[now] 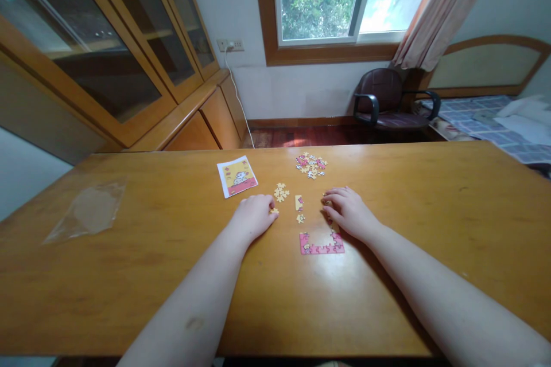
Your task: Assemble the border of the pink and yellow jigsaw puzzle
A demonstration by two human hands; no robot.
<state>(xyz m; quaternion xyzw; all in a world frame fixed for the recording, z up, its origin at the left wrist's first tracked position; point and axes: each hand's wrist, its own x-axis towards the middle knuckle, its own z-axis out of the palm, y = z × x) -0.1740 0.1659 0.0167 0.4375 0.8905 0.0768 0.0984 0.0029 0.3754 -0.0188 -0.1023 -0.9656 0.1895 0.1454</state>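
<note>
My left hand pinches a yellow puzzle piece at its fingertips, just left of the puzzle. My right hand rests over the puzzle's right side, fingers bent and spaced, partly hiding pieces beneath them. A joined pink strip forms the puzzle's lower edge, with its right side running up under my right hand. Two separate yellow bits, a joined section and a single piece, lie along the left side. Loose yellow pieces sit beyond my left hand.
A heap of mixed pieces lies farther back on the wooden table. Left of it is a printed picture card. A clear plastic bag lies at the far left. Beyond the table stands an armchair.
</note>
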